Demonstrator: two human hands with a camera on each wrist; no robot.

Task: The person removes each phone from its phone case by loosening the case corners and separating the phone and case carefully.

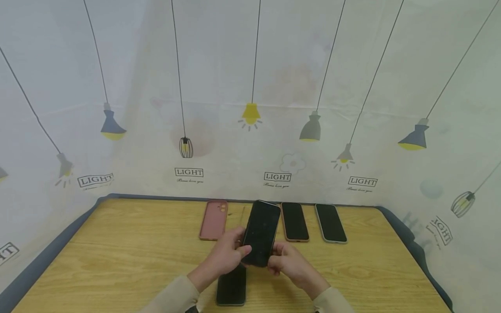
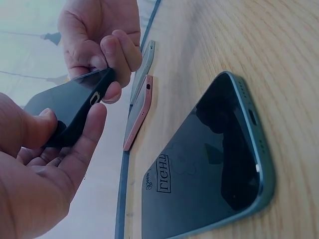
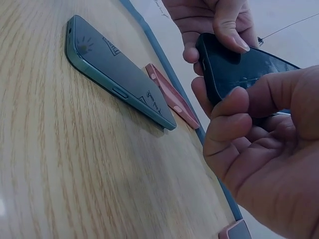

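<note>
Both hands hold a smartphone (image 1: 261,232) in a black case, raised over the table with its dark screen up. My left hand (image 1: 224,256) grips its lower left side, thumb lying on the screen and fingers beneath. At the lower right corner, my right hand (image 1: 291,265) pinches the edge of the case (image 2: 82,112) between thumb and curled fingers. The port cutout shows in the bottom edge in the left wrist view. Below my left hand lies a phone with a green edge (image 1: 231,287), screen up, its top part hidden by the hand and the raised phone.
Along the back of the wooden table (image 1: 129,252) lie a pink phone case (image 1: 213,221) with its inside showing, a phone in a pink case (image 1: 295,221) and a phone with a pale edge (image 1: 331,222). A cloth printed with lamps (image 1: 235,65) hangs behind the table.
</note>
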